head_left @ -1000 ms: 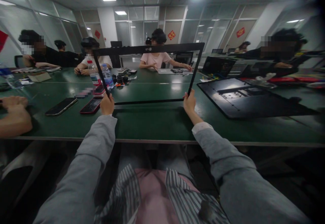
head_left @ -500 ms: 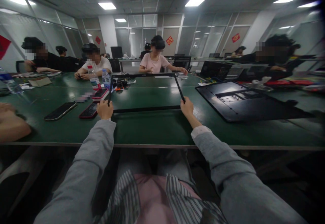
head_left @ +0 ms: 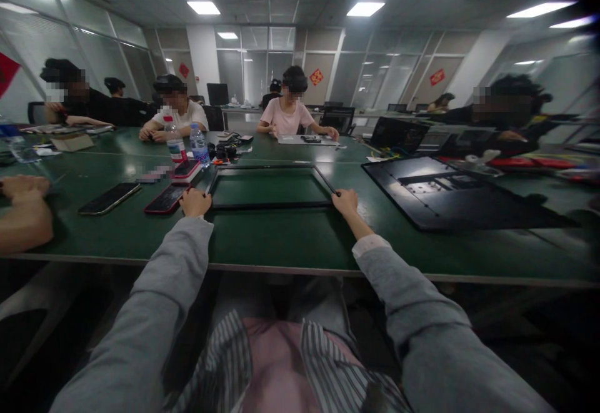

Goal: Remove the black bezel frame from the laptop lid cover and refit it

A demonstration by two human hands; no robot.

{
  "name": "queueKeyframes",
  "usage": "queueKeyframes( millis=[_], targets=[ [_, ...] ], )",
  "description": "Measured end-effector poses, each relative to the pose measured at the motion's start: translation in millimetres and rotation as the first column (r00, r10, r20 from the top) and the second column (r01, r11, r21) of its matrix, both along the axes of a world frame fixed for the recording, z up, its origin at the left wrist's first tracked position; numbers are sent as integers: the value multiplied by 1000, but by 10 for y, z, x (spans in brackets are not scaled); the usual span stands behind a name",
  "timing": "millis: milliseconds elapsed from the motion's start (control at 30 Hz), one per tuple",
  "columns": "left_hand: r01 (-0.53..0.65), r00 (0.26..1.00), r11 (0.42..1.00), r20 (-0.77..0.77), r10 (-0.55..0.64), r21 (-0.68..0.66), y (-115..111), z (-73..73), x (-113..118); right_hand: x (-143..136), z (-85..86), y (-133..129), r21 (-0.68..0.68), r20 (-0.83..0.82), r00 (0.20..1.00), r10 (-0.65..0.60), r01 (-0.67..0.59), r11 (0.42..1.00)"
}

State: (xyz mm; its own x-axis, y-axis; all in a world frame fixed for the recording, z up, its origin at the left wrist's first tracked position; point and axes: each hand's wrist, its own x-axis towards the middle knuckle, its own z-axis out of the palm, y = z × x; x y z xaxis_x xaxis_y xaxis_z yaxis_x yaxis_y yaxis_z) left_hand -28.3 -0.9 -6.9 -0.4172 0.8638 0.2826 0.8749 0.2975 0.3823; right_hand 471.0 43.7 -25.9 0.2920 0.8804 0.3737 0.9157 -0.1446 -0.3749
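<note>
Left hand (head_left: 195, 202) and right hand (head_left: 345, 203) each pinch a short side of the thin black rectangular frame (head_left: 272, 205), fingers closed on it near the front corners; frame is about level, low over or on the glossy green tabletop (head_left: 281, 244), contact unclear. Green surface runs from its near bar to the tabletop's front edge, and a strip separates right hand from the large flat black panel (head_left: 450, 204). Left hand sits right by the red-edged dark phone (head_left: 164, 199), bottle with blue cap (head_left: 199, 145) just past the frame's far-left corner.
</note>
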Motion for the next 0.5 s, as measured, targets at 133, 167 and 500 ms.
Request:
queueKeyframes(
  millis=[133, 167, 500],
  targets=[
    [20, 1000, 999, -5, -20, 45, 8, -36, -6, -8, -13, -17, 9, -6, 1000, 2, -2, 1000],
    [24, 1000, 997, 1, -24, 71, 7, -42, 2, -11, -10, -20, 22, -22, 1000, 9, -8, 1000],
    [526, 842, 849, 109, -528, 52, -163, 91, 169, 448, 229, -213, 236, -147, 973, -176, 207, 949]
  ],
)
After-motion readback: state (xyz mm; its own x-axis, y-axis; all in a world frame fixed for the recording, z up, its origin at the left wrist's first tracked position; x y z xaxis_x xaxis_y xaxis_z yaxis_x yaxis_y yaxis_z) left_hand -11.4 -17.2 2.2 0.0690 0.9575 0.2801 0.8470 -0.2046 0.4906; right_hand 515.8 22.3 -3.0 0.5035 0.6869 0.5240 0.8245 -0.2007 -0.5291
